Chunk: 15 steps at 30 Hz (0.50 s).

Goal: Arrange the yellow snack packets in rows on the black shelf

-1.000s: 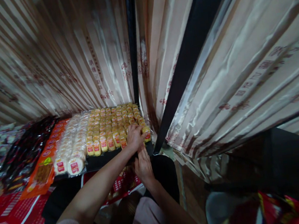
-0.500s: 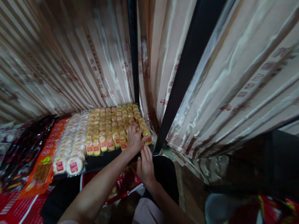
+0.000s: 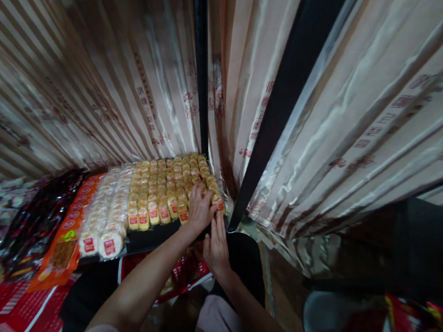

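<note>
My left hand [image 3: 201, 209] rests over the front right of a block of small yellow-wrapped cakes [image 3: 160, 193]. Its fingers curl over a wrapped cake there, mostly hidden under the palm, and its thumb points to the right. Just below it, my right hand [image 3: 216, 251] has its fingers stretched out and close together, with the tips near the front edge of the rows and my left thumb. A single yellow-wrapped cake [image 3: 218, 207] with a red label shows right beside my left thumb. The cakes stand in tight rows.
Left of the cakes lie white round packaged biscuits [image 3: 109, 244], orange packets [image 3: 62, 251] and dark glossy packets [image 3: 41, 222]. A red basket [image 3: 20, 324] is at lower left. Pleated curtains [image 3: 147, 63] and a slanted black post [image 3: 279, 112] stand behind and right.
Both hands stay in almost the same place over the cakes. The view has shifted very slightly.
</note>
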Each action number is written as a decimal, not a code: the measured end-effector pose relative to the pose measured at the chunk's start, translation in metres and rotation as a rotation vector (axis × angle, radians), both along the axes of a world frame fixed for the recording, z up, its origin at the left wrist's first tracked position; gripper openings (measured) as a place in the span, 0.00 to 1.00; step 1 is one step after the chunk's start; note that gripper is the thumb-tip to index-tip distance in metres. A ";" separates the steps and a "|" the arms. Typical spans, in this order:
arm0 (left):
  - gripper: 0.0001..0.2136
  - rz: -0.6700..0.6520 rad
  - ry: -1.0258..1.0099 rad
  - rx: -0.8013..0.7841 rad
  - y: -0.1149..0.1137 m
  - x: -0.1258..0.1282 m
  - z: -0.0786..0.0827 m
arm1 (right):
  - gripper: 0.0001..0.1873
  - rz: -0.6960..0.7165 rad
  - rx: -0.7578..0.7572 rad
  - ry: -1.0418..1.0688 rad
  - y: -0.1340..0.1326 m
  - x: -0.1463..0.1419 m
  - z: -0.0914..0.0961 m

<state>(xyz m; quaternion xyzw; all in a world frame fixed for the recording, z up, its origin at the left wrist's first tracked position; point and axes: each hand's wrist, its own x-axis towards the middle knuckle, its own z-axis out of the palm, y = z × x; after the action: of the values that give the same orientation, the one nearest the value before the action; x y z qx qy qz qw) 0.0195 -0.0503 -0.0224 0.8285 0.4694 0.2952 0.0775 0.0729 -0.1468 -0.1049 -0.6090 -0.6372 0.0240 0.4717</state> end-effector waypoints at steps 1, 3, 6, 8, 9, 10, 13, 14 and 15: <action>0.15 -0.006 0.000 0.010 0.000 0.000 0.000 | 0.32 -0.001 -0.009 0.005 0.001 0.000 -0.001; 0.14 -0.019 0.002 0.033 0.001 0.000 -0.002 | 0.32 -0.003 -0.026 0.010 0.004 0.000 -0.004; 0.13 -0.034 0.010 0.051 0.002 0.000 -0.003 | 0.33 -0.011 -0.027 0.006 0.006 0.001 -0.009; 0.12 -0.036 0.021 0.040 0.002 0.000 -0.004 | 0.33 -0.011 -0.034 0.002 0.006 0.001 -0.012; 0.12 -0.034 0.027 0.033 0.001 0.000 -0.004 | 0.32 -0.012 -0.041 0.003 0.006 0.001 -0.013; 0.12 -0.027 0.030 0.029 0.001 0.001 -0.005 | 0.33 -0.011 -0.050 0.004 0.006 0.002 -0.013; 0.16 -0.005 0.032 0.043 -0.002 0.001 -0.005 | 0.33 -0.013 -0.070 0.017 0.006 0.002 -0.013; 0.17 -0.013 0.035 0.057 -0.002 0.001 -0.004 | 0.33 -0.013 -0.075 0.021 0.006 0.002 -0.013; 0.18 -0.033 0.046 0.073 -0.003 0.000 -0.003 | 0.32 -0.012 -0.079 0.025 0.006 0.002 -0.012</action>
<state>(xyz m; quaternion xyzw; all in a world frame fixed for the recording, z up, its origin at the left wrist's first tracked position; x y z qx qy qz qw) 0.0198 -0.0533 -0.0250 0.8450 0.4461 0.2919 0.0412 0.0753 -0.1404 -0.1174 -0.6308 -0.6260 0.0537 0.4554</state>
